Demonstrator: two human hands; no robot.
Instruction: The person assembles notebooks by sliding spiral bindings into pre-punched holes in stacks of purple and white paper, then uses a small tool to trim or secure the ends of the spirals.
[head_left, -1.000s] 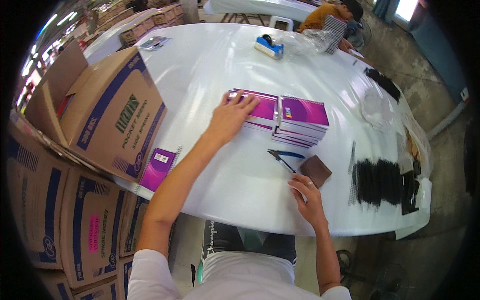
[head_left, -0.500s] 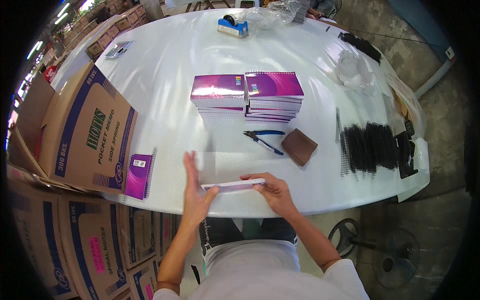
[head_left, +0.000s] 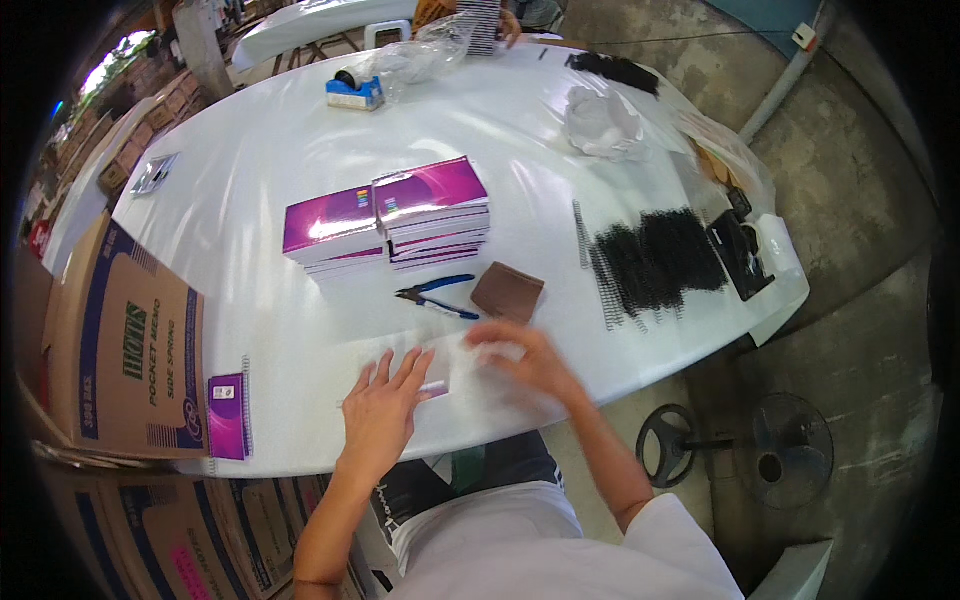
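My left hand [head_left: 380, 412] lies palm down near the table's front edge, fingers spread. It covers most of a small memo notebook [head_left: 434, 389], whose pale and purple edge shows beside the fingers. My right hand [head_left: 530, 362], smeared by motion, is raised to the right of it, apart from the notebook; I see nothing clear in its fingers. Beyond the right hand lies a brown folded pad [head_left: 508, 292], with blue-handled cutting pliers [head_left: 437, 297] to its left. Farther back are two stacks of purple memo notebooks, a left stack [head_left: 330, 225] and a right stack [head_left: 432, 200].
A large carton [head_left: 135, 340] stands at left beside a purple spiral notebook [head_left: 228, 415]. Black spiral bindings [head_left: 660, 262] pile up at right, near a black object [head_left: 738, 258]. A blue tape dispenser [head_left: 355, 93] and clear plastic [head_left: 425, 60] are at the back. Another person's hand [head_left: 510, 28] shows there.
My left hand has gone from holding the notebook upright to lying flat over it. My right hand has let go and moved up. The view has swung to the right.
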